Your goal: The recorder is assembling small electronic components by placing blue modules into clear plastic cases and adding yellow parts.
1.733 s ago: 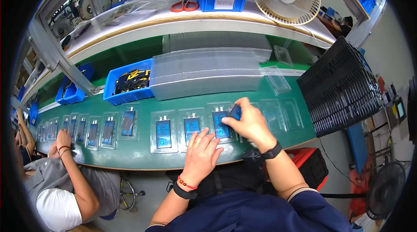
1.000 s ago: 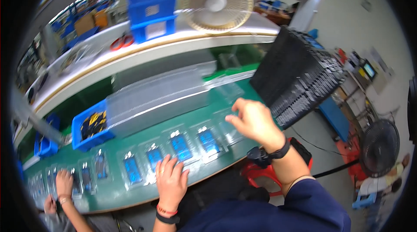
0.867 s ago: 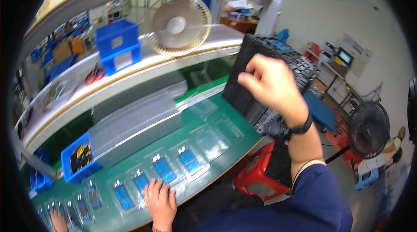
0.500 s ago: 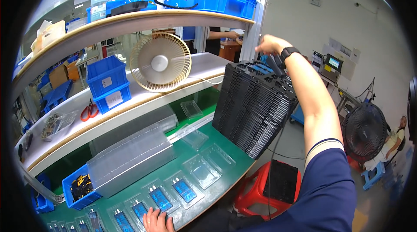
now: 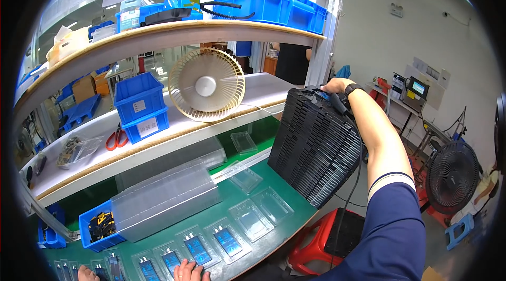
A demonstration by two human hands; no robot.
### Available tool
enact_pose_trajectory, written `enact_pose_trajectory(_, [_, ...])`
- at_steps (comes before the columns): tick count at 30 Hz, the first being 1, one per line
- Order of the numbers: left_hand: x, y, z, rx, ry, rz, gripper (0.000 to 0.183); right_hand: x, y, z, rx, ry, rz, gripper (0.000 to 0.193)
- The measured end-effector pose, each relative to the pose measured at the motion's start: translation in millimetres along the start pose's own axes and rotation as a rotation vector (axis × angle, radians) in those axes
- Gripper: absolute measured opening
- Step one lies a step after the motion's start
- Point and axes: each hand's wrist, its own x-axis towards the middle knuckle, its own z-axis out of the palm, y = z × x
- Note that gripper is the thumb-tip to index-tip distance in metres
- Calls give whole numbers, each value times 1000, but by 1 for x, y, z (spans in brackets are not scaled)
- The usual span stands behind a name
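My right hand [image 5: 337, 86] reaches to the top of a tall stack of black plastic trays [image 5: 316, 146], its fingers bent down over the upper tray. Small blue pieces show beside the fingertips; what the fingers hold is hidden. My left hand [image 5: 191, 271] lies with its fingers apart at the bench's near edge, touching or just beside a clear plastic blister tray holding a flat blue rectangular piece [image 5: 171, 260]. More such trays stand in a row, one with a blue piece [image 5: 228, 241]. To the right lie clear blister trays without pieces [image 5: 252, 220].
Another hand [image 5: 87, 273], its arm out of view, is at the lower left. A long stack of clear trays [image 5: 166, 204] stands beside a blue bin [image 5: 87, 223] of black-and-yellow parts. A fan [image 5: 205, 86] is on the shelf. A red stool [image 5: 311, 239] stands right of the bench.
My right hand has come down from above the tray stack onto its top. The view has shifted slightly. Another hand has appeared at the lower left; my left hand stays near the bench edge.
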Motion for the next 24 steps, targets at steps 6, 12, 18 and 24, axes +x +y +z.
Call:
enact_pose_trajectory(6, [-1,-1,-1,-3,1,-8,21,12,3,2,82,77,42,63])
enact_pose_trajectory(12, [0,-1,0,7,8,-21,21,9,6,9,318,230,72,78])
enact_pose_trajectory(18, [0,0,0,7,7,-27,21,-7,1,-3,269,88,24,71])
enact_pose_trajectory(24, [-2,-7,9,-19,-28,-116,19,-5,-11,-5,-72,114,-156,62])
